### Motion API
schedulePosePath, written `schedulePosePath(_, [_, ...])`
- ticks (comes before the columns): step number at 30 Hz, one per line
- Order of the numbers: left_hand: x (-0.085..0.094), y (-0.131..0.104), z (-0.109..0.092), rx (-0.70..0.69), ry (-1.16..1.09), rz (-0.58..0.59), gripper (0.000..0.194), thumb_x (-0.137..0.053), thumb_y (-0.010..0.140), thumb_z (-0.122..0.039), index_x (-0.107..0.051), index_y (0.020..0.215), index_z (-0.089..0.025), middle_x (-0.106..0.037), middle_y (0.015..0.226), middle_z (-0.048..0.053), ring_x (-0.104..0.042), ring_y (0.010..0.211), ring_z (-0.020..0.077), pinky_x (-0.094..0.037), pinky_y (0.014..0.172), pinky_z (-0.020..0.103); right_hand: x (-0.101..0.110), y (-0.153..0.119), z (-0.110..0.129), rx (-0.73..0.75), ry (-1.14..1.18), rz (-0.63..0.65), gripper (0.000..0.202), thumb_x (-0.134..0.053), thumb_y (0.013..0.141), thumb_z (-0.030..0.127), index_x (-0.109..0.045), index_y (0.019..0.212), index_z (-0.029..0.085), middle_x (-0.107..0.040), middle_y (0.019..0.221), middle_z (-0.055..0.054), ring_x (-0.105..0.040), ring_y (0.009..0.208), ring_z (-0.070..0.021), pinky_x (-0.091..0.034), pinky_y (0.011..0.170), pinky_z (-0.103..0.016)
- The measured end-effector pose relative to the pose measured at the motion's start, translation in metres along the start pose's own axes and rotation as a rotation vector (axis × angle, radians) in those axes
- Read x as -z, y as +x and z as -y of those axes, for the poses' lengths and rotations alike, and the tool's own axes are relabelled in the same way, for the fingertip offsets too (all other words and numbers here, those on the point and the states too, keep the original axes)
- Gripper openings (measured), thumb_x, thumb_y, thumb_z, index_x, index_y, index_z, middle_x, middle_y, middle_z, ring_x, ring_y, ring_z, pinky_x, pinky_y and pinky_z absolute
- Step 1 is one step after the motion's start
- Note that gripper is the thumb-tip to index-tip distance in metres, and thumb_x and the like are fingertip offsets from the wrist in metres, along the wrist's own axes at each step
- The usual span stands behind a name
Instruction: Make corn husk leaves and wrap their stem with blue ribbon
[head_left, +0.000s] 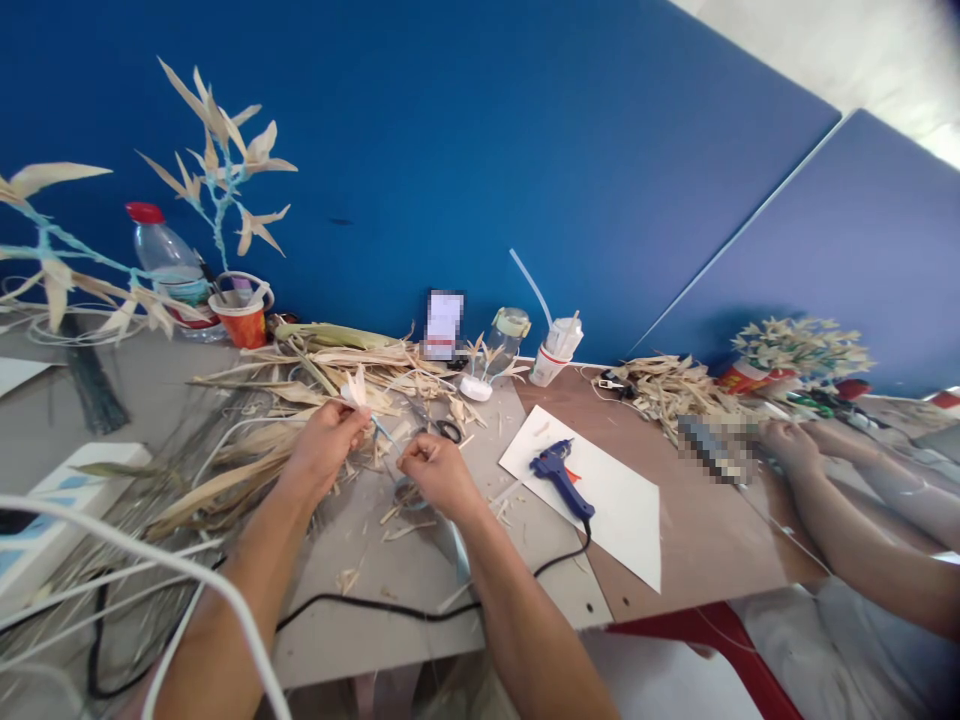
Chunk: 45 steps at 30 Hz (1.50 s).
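My left hand [334, 438] is closed in a pinch on a small pale flower of dried corn husk [355, 388], petals pointing up. From the flower a thin light-blue stem [384, 430] slants down to my right hand [439, 470]. The right fingers are pinched together at the stem's lower end; exactly what lies between them is partly hidden. A pale blue strip [456, 552] hangs below the right wrist. Just behind the hands are scissors [448, 431] and a heap of dried corn husks [300, 375], with scraps scattered around.
A blue glue gun [559, 472] lies on white board [630, 505] at right; its black cable [382, 603] crosses the table front. A power strip [82, 490] and white cable loops fill the left. Husk-flower branches [221, 200] stand in a red cup [244, 318]. A co-worker's hand [791, 445] rests right.
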<state>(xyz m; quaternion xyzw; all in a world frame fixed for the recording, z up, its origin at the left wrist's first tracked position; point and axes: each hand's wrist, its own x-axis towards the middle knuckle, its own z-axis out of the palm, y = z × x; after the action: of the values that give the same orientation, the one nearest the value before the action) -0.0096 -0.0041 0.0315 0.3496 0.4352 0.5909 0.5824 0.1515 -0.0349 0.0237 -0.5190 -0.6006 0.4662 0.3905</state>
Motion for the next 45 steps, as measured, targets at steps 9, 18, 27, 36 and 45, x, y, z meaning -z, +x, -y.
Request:
schedulePosePath(9, [0.002, -0.001, -0.004, -0.005, 0.054, 0.015, 0.021, -0.079, 0.057, -0.021, -0.062, 0.067, -0.013, -0.052, 0.054, -0.004, -0.040, 0.042, 0.0047, -0.028, 0.040, 0.019, -0.001, 0.001, 0.000, -0.033, 0.051, 0.007, 0.009, -0.055, 0.063, 0.019, -0.050, 0.055, 0.018, -0.043, 0.051, 0.007, -0.036, 0.050, -0.0084, -0.029, 0.051, -0.021])
schedulePosePath(18, [-0.002, -0.002, -0.005, -0.082, 0.057, 0.002, 0.026, -0.079, 0.056, -0.022, -0.058, 0.068, -0.015, -0.054, 0.059, -0.005, -0.035, 0.042, 0.0027, -0.024, 0.040, 0.018, -0.001, 0.001, 0.003, -0.076, 0.159, 0.026, 0.007, -0.057, 0.060, 0.019, -0.052, 0.055, 0.017, -0.047, 0.052, 0.006, -0.039, 0.051, -0.0080, -0.031, 0.052, -0.020])
schedulePosePath(27, [0.005, -0.002, -0.009, 0.071, -0.072, 0.061, 0.024, -0.079, 0.058, -0.019, -0.057, 0.064, -0.011, -0.052, 0.053, -0.005, -0.032, 0.037, -0.0004, -0.027, 0.038, 0.014, 0.000, 0.001, 0.003, -0.150, 0.291, 0.070, 0.009, -0.058, 0.058, 0.018, -0.051, 0.054, 0.018, -0.042, 0.043, 0.009, -0.031, 0.041, -0.0057, -0.024, 0.045, -0.020])
schedulePosePath(36, [0.010, -0.002, -0.006, 0.262, -0.219, 0.074, 0.015, -0.069, 0.067, -0.005, -0.057, 0.063, -0.012, -0.058, 0.056, 0.000, -0.052, 0.050, 0.0081, -0.057, 0.060, 0.034, 0.001, 0.002, 0.001, -0.179, 0.314, 0.059, 0.010, -0.060, 0.057, 0.018, -0.051, 0.053, 0.017, -0.040, 0.040, 0.010, -0.030, 0.040, -0.0052, -0.021, 0.044, -0.020])
schedulePosePath(45, [0.002, -0.006, -0.010, 0.199, -0.166, 0.046, 0.016, -0.067, 0.070, -0.007, -0.053, 0.067, -0.015, -0.055, 0.055, -0.003, -0.053, 0.052, 0.0095, -0.057, 0.062, 0.037, -0.001, 0.002, 0.001, -0.167, 0.283, 0.074, 0.009, -0.059, 0.058, 0.018, -0.051, 0.053, 0.018, -0.042, 0.042, 0.009, -0.031, 0.040, -0.0052, -0.023, 0.044, -0.020])
